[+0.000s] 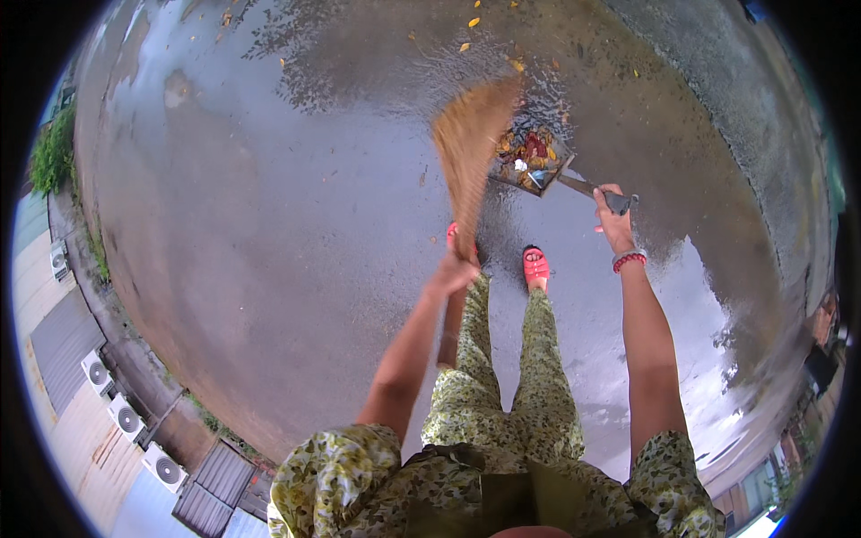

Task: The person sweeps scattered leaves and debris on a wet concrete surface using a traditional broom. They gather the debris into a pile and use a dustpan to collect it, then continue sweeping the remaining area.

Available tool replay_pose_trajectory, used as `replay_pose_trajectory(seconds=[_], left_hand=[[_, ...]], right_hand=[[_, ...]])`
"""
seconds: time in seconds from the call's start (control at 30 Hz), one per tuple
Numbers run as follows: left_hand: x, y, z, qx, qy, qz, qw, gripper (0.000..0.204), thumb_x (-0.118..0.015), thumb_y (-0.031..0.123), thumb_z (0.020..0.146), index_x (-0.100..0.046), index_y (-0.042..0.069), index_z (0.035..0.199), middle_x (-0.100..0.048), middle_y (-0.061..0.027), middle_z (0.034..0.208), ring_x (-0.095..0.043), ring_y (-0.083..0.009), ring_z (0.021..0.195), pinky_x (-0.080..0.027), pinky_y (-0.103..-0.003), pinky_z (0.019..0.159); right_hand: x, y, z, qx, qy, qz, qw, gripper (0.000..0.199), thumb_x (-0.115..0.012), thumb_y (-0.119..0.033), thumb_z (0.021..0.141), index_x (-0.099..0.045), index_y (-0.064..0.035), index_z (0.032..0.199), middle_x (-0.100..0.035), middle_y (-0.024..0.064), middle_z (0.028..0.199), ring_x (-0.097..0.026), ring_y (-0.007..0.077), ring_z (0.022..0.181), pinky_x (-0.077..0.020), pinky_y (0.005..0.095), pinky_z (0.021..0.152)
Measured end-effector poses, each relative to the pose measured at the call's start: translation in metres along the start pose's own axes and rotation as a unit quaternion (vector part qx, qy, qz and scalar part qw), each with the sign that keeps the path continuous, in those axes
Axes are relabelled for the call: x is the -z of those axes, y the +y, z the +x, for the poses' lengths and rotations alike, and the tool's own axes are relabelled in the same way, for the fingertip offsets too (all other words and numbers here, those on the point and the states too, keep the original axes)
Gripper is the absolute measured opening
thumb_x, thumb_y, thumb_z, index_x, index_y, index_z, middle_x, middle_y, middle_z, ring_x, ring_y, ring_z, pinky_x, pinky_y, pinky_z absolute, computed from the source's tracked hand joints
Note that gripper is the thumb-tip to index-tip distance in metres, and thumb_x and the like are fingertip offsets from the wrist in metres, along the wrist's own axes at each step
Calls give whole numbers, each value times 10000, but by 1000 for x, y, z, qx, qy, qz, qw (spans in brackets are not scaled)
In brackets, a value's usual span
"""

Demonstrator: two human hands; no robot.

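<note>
“Two bare hands [457,272] are seen above wet ground [314,224]. What is held in each?”

“A straw broom [475,134] is gripped by the left hand, its fingers closed round the handle. The end of the handle of a dustpan [556,175] is held in the right hand [614,217], with the fingers curled closed; how tightly it is pressed cannot be told.”

“Where is the dustpan placed?”

“Ahead of both hands and between them, just to the right of the broom. Its handle is angled back and rightward, so the right hand is the nearer.”

“And the broom's line?”

“Its long axis is pointed forward from the left hand and leaned slightly right at the tip, the bristles fanned and blurred. The dustpan's left side is overlapped by them in this view; whether contact is made cannot be told. On that closeness, it is judged, the coming move turns.”

“What is carried in the dustpan?”

“Yellow and brown leaves, something dark red [535,145] and a white scrap [520,165]. Farther out, yellow leaves [465,47] are scattered; below, red sandals [535,264] are worn.”
</note>
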State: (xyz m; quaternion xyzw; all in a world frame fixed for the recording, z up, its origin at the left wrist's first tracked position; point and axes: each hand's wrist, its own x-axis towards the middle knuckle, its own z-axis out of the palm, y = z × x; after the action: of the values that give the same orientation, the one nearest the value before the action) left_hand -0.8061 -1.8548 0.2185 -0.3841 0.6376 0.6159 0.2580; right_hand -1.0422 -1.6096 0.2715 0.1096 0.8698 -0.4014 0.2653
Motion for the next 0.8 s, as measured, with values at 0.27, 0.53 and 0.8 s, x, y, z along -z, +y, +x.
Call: replay_pose_trajectory(seconds=[0.27, 0.53, 0.8], left_hand=[[-8, 11, -101, 21, -106, -95, 990, 915, -540, -14, 609, -84, 97, 1394, -482, -55, 603, -478, -159, 434, -384, -279, 406], [-14, 37, -74, 127, -121, -164, 971, 887, -536, -48, 604, -138, 123, 1378, -483, -50, 603, -492, -148, 439, -397, -285, 384], [78, 8, -174, 88, -104, -166, 977, 907, -513, -43, 616, -112, 172, 1401, -475, -52, 606, -471, -151, 435, -388, -286, 391]], right_hand=[[5, 18, 5, -32, 8, 3, 999, 282, -558, -408, 827, -529, -165, 966, -518, 27, 807, -530, 147, 737, -504, 294, 471], [-3, 27, 22, -31, 7, -2, 999, 303, -550, -447, 820, -533, -189, 979, -511, 64, 874, -534, 185, 782, -520, 316, 490], [10, 42, 15, -48, 49, 106, 992, 289, -567, -370, 841, -554, -170, 1048, -519, 23, 842, -522, 123, 743, -520, 271, 535]])
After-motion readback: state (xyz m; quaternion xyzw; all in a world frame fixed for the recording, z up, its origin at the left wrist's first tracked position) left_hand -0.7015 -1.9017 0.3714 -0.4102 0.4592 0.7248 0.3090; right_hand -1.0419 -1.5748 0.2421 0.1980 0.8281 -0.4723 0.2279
